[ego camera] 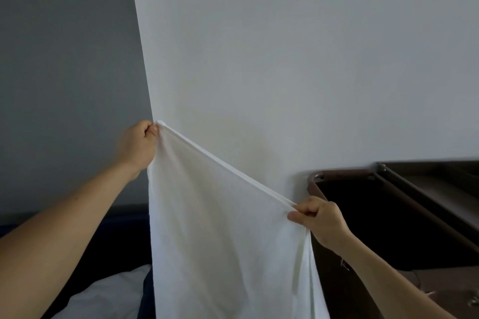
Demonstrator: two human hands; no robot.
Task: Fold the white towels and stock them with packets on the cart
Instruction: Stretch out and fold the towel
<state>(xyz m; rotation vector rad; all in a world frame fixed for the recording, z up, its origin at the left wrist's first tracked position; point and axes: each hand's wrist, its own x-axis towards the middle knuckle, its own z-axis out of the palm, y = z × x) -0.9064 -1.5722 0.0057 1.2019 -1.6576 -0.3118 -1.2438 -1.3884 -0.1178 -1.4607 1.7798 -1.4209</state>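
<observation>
A plain white towel (220, 228) hangs unfolded in the air, top hem stretched taut and slanting down toward the right.

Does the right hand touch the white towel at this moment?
Touching. The head view shows the right hand pinching the top edge of the white towel between thumb and curled fingers.
</observation>
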